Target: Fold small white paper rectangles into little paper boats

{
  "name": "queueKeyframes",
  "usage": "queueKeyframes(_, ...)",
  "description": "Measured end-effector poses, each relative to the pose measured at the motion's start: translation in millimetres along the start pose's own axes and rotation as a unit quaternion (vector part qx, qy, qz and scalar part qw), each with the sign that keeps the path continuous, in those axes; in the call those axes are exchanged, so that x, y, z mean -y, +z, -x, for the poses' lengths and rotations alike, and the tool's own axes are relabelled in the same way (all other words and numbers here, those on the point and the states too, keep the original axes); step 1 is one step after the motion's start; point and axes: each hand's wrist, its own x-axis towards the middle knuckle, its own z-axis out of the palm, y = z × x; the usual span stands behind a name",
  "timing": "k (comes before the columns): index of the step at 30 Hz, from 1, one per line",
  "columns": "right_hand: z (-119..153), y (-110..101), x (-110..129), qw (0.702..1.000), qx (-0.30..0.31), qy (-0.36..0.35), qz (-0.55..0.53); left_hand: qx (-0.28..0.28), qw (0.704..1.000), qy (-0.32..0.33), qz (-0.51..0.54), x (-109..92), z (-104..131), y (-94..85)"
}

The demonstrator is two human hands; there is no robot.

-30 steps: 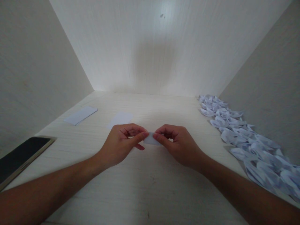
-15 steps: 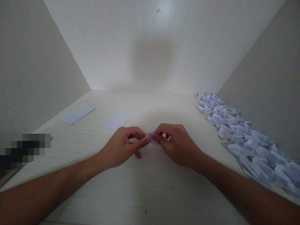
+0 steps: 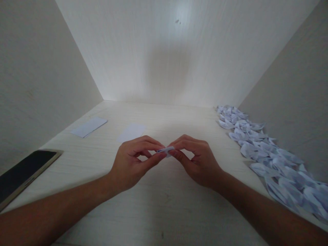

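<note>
A small folded piece of white paper (image 3: pixel 167 150) is held above the middle of the pale tabletop. Thumb and fingers of my left hand (image 3: pixel 139 159) pinch its left end. On the other side, my right hand (image 3: pixel 196 157) grips the right end between thumb and forefinger. Both sets of fingertips nearly meet, and they cover much of the paper. Just behind my left hand lies a flat white paper sheet (image 3: pixel 132 132).
A stack of white paper slips (image 3: pixel 89 127) rests at the back left. A dark-screened phone (image 3: pixel 27 172) lies by the left wall. Many folded paper pieces (image 3: pixel 266 147) are heaped along the right wall (image 3: pixel 294 102). A back wall (image 3: pixel 166 68) closes off the table.
The folded paper has turned in my fingers and now shows a narrow edge. My left fingers have straightened along it. The view has shifted slightly.
</note>
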Motion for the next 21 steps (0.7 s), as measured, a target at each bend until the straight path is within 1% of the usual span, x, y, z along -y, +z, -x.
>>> queueKeyframes(3, 0.5, -1.2, -0.2, 1.0, 0.004, -0.019, -0.002, 0.004, 0.999, 0.037, -0.029, -2.1, 0.7, -2.6)
queueKeyframes(7, 1.1, -2.2, 1.2, 1.0, 0.003, -0.023, -0.004, 0.007, 0.998, 0.039, -0.042, -2.4, 1.6, -4.6)
queueKeyframes(15, 1.0, -2.3, 2.3, 1.0, 0.004, -0.007, -0.022, -0.008, 0.999, 0.051, 0.012, 0.6, 2.0, -3.3)
queueKeyframes(21, 1.7, -2.2, 2.1, 0.999, 0.01, -0.015, -0.032, 0.003, 0.997, 0.068, 0.022, 1.0, 4.7, -3.4)
